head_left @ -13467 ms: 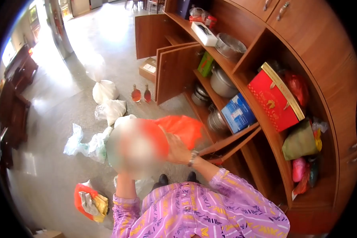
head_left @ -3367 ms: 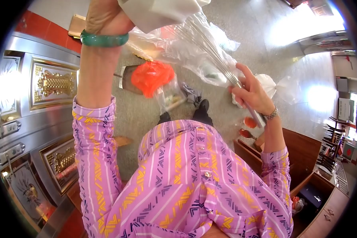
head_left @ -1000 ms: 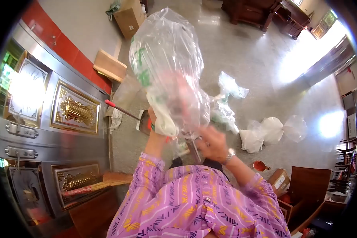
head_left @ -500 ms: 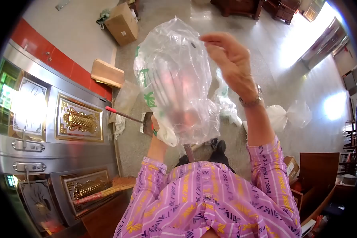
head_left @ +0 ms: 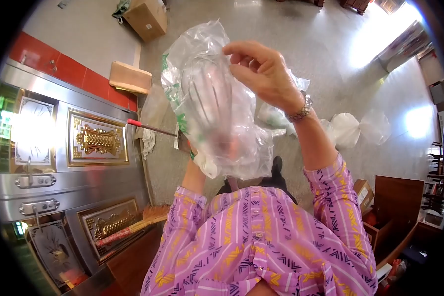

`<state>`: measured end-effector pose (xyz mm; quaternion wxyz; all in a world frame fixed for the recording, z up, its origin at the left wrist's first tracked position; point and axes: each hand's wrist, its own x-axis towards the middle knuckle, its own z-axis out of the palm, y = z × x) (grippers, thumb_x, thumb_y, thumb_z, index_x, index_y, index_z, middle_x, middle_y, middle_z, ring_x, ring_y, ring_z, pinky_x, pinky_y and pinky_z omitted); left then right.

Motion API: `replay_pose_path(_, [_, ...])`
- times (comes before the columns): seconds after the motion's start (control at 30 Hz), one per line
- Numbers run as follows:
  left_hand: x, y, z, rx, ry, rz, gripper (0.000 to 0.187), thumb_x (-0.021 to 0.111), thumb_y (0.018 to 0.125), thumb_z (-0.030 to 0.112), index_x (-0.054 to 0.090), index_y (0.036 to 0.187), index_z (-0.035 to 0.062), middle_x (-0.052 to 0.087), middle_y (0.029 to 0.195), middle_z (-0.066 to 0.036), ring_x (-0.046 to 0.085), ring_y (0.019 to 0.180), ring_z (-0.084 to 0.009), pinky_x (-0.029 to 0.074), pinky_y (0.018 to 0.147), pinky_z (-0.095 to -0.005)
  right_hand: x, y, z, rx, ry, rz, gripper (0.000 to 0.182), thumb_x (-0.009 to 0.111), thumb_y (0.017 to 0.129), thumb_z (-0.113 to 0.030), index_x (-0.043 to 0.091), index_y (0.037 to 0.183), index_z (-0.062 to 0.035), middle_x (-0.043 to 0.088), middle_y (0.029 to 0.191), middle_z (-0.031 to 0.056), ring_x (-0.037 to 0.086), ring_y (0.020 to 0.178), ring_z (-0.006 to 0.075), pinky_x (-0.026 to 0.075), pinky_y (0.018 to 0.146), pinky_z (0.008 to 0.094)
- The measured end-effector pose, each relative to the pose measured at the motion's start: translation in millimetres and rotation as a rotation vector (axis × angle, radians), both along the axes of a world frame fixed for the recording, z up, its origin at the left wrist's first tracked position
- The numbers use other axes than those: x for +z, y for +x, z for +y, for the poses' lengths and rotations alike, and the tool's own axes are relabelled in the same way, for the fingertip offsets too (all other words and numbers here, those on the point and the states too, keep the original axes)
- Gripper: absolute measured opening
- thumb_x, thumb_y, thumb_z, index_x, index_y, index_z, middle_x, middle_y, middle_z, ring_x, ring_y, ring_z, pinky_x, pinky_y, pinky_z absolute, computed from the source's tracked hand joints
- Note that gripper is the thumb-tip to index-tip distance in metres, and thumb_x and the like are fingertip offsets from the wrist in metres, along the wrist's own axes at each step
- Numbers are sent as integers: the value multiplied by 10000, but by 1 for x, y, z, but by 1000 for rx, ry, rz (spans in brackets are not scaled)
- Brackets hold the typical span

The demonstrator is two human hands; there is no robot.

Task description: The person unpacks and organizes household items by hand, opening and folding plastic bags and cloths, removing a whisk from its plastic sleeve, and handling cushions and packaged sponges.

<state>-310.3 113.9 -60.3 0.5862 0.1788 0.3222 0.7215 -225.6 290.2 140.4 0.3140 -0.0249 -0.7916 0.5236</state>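
Presently touching clear bag [head_left: 239, 118] with half-open right hand [head_left: 264, 74], beside far wire end of whisk [head_left: 208, 93] pointing forward — cannot tell grip of left hand [head_left: 193, 151], mostly hidden.

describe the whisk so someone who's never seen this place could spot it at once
Find the purple patterned shirt at the bottom middle, then the clear plastic bag with green print just above it. The whisk is inside that bag, its handle poking out towards the shirt. Curved wires showing through the plastic set it apart from the broom at lower left.
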Motion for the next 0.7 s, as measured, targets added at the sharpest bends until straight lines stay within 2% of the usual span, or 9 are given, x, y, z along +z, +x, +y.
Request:
replay_pose_path(0.07, [-1, 2, -1, -23, -12, -1, 501, 371, 826, 422, 470, 1158, 60, 547, 1087, -125, 553, 950, -264, 460, 809, -409, -4, -3, -3, 19, 13, 69, 187, 575, 712, -88, 607, 878, -9, 555, 679, 58, 504, 597, 113, 431, 568, 248])
replay_pose_path(0.2, [-3, 7, -5, -46, -40, 0, 500, 371, 824, 416, 469, 1159, 57, 547, 1086, -126, 554, 949, -264, 461, 809, -408, -7, -4, -2, 10, -11, -7, 147, 561, 707, -72, 586, 824, 15, 559, 661, 73, 512, 587, 112, 434, 561, 245])
replay_pose_path(0.3, [-6, 8, -11, -38, -50, -6, 500, 371, 822, 412, 469, 1159, 55, 548, 1086, -128, 554, 948, -265, 462, 808, -408, -9, -4, 1, 9, -78, -72, 122, 536, 707, -55, 574, 791, 25, 563, 647, 58, 502, 582, 89, 428, 546, 239])
replay_pose_path(0.37, [-9, 9, -16, -22, -60, -15, 500, 372, 821, 409, 469, 1159, 54, 548, 1085, -128, 555, 947, -265, 462, 808, -408, -18, -9, 8, 76, -194, -18, 110, 515, 706, -41, 574, 774, 22, 571, 665, 37, 497, 605, 66, 422, 547, 225])
replay_pose_path(0.53, [-11, 7, -28, 19, -78, -28, 499, 372, 818, 402, 468, 1159, 51, 548, 1084, -131, 556, 946, -266, 463, 808, -408, -26, -12, 15, 59, -345, -65, 97, 489, 699, -20, 568, 745, 12, 534, 635, 15, 477, 580, 66, 422, 533, 220])
replay_pose_path(0.6, [-12, 6, -31, 32, -79, -31, 498, 372, 817, 400, 467, 1159, 50, 548, 1084, -131, 556, 945, -267, 463, 807, -407, -33, -13, 23, 231, -738, -81, 112, 469, 711, -15, 572, 750, -1, 503, 610, 20, 455, 539, 89, 421, 512, 242])
replay_pose_path(0.63, [-14, 5, -31, 34, -75, -33, 498, 372, 817, 398, 467, 1159, 49, 548, 1083, -132, 557, 945, -267, 464, 807, -407, -38, -14, 25, 233, -739, -85, 112, 469, 711, -15, 572, 750, -1, 503, 610, 20, 455, 539, 89, 421, 512, 242])
replay_pose_path(0.7, [-14, 5, -34, 48, -77, -34, 498, 373, 816, 395, 467, 1159, 48, 548, 1083, -133, 557, 944, -267, 464, 807, -407, -43, -15, 28, 250, -1049, 5, 122, 455, 746, -4, 574, 768, -2, 496, 619, 31, 438, 521, 107, 426, 493, 263])
